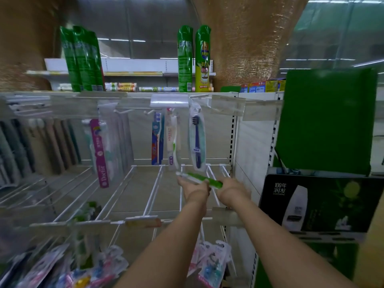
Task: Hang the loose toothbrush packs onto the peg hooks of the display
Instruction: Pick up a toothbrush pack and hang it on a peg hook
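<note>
Fingers [204,182] of left hand [194,189] and right hand [232,189] pinch a slim, glossy green toothbrush pack [194,176] above thin wire hooks [154,190].

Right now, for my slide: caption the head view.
Left hand and right hand hold a green toothbrush pack near peg hooks.

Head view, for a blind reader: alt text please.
The left hand and right hand hold a green toothbrush pack nearly level before bare white peg hooks. Other toothbrush packs hang above it; green spray cans stand higher up.
</note>
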`<state>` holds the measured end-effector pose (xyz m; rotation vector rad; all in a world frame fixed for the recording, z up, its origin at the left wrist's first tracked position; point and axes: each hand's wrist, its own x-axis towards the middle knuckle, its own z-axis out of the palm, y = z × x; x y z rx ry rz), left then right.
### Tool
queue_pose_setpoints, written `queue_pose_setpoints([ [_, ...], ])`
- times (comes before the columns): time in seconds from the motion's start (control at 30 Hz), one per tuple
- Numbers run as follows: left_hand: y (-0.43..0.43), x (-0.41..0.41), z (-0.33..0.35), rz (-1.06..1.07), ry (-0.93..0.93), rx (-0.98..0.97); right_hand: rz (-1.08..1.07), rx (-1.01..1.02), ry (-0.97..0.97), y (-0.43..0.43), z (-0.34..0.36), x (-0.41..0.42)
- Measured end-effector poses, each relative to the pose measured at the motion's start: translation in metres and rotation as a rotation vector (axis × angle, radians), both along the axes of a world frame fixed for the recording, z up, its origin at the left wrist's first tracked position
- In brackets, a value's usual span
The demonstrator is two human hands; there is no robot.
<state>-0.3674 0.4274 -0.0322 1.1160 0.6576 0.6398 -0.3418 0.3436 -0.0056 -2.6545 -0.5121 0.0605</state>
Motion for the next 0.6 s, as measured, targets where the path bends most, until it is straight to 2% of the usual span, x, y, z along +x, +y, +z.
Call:
queue_pose_setpoints([
  [0.07, 0.002, -0.017, 0.006, 0.053, -0.084, -0.034, 0.036, 0.246, 0.125, 0.003, 0.006, -0.012],
  [0.13, 0.013, -0.032, 0.01, 0.099, -0.088, -0.089, 0.105, 0.491, 0.294, 0.008, 0.014, -0.029],
  [0.23, 0.035, -0.056, 0.014, 0.065, -0.159, -0.195, 0.223, 0.685, 0.527, 0.016, 0.026, -0.066],
  [0.3, 0.046, -0.077, 0.018, 0.049, -0.171, -0.185, 0.304, 0.69, 0.599, 0.023, 0.026, -0.087],
  [0.47, 0.071, -0.133, 0.034, 0.027, -0.261, -0.194, 0.368, 0.557, 0.576, 0.046, 0.023, -0.126],
  [0.53, 0.08, -0.154, 0.035, 0.034, -0.227, -0.151, 0.406, 0.525, 0.569, 0.056, 0.022, -0.139],
  [0.6, 0.087, -0.175, 0.03, 0.026, -0.14, -0.031, 0.424, 0.634, 0.526, 0.072, 0.021, -0.153],
])
